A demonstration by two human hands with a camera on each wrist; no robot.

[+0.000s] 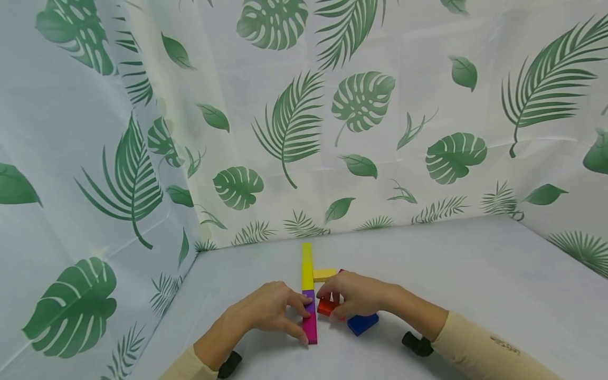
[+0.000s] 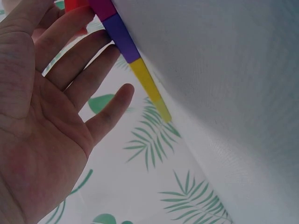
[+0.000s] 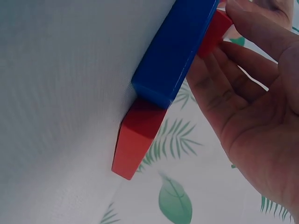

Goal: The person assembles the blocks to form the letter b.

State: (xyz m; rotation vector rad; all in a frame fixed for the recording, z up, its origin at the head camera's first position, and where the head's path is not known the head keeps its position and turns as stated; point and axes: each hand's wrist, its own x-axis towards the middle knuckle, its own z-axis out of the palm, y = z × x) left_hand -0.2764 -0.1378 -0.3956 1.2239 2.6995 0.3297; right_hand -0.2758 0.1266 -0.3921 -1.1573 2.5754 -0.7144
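A straight row of blocks runs away from the person: a magenta block point(image 1: 310, 331), a purple block point(image 1: 309, 304), a yellow block point(image 1: 307, 276) and a yellow-green block point(image 1: 307, 253). The left hand point(image 1: 273, 309) touches the near part of this row from the left, fingertips at the purple and magenta blocks and thumb by the near end. Just right of the row, the right hand point(image 1: 358, 293) pinches a red block point(image 1: 326, 306) between thumb and fingers. A blue block point(image 1: 363, 324) lies under that hand's outer side.
An orange-yellow block point(image 1: 324, 275) sticks out rightward from the row's yellow block. Another red block point(image 3: 138, 135), mostly hidden behind the right hand in the head view, lies beyond the blue one. Leaf-patterned sheeting point(image 1: 361, 100) stands behind the white table surface point(image 1: 451, 264).
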